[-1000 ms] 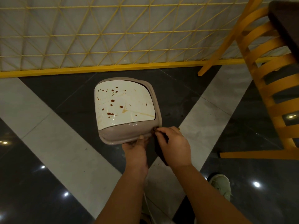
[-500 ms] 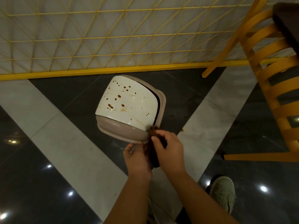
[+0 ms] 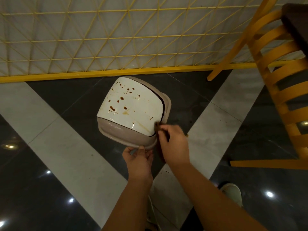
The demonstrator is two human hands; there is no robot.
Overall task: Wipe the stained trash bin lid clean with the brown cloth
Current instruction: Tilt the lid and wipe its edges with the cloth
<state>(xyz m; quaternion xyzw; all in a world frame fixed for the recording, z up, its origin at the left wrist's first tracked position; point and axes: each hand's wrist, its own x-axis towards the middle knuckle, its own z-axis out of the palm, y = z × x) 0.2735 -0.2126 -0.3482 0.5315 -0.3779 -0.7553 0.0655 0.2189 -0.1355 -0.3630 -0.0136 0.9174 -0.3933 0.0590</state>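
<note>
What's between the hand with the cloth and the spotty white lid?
In the head view, only the brown cloth: the right hand pinches it, and its tip meets the near right corner of the stained white trash bin lid.

**One head-worn view, looking down**

A single wide-angle camera sits on the person's head, facing forward and steeply down at the tiled floor [image 3: 50, 130]. Both forearms reach in from the bottom edge, close to the lens. The yellow lattice fence [image 3: 100, 39] crosses the top, farther off.

white lid [image 3: 133, 105], brown spots; brown cloth [image 3: 157, 126]
</note>
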